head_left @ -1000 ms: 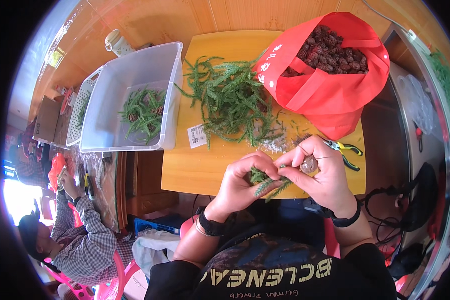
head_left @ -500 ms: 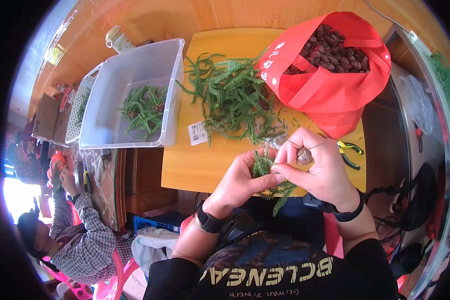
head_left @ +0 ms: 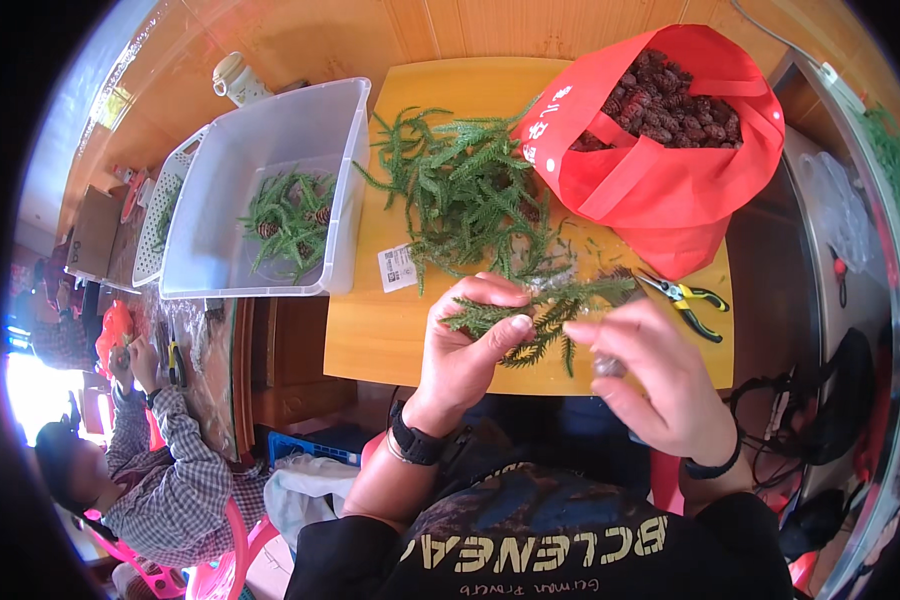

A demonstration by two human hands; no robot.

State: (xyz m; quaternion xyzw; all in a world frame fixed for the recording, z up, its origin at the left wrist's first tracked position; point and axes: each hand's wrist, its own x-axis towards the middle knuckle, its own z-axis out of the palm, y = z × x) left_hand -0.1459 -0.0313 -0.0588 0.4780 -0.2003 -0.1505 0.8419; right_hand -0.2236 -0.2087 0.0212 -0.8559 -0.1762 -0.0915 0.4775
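Observation:
My left hand [head_left: 467, 345] pinches a green artificial pine sprig [head_left: 545, 335] between thumb and fingers above the table's near edge. The sprig's needled stems spread to the right, towards my right hand [head_left: 660, 375]. That hand is somewhat blurred, its fingers curled around a small brownish rounded thing [head_left: 608, 366] whose kind I cannot make out. Beyond both hands lies a loose heap of green pine sprigs [head_left: 470, 190]. Pliers [head_left: 685, 292] with yellow and black handles rest on the table to the right of the sprig.
A red bag [head_left: 660, 200] full of pine cones [head_left: 670, 110] stands at the table's far right. The clear plastic bin [head_left: 345, 200] on the left contains greenery with cones. A white label [head_left: 397, 268] lies on the yellow table [head_left: 390, 340]. Another person [head_left: 170, 470] sits at far left.
My right hand has moved right and down, away from my left hand, with the brownish thing still in it. The sprig has turned to lie more sideways, and the pliers show more fully.

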